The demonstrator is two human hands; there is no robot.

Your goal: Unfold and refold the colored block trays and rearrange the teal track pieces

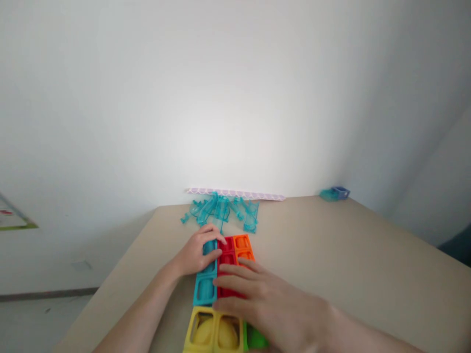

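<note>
A flat block of coloured plastic tiles lies on the beige table (331, 245): teal tiles (205, 289) on the left, red tiles (227, 257) in the middle, orange tiles (243, 242) at the far right, yellow tiles (213, 333) and a green one (256, 338) at the near end. My left hand (196, 252) rests on the far teal tile with its fingers curled over it. My right hand (265, 299) lies flat over the red and orange tiles, fingers stretched out and apart.
A heap of clear teal plastic pieces (224, 211) lies just beyond the tiles. A pale purple scalloped strip (235, 194) runs along the wall edge. A small blue and teal block (335, 193) sits at the far right corner. White walls surround the table.
</note>
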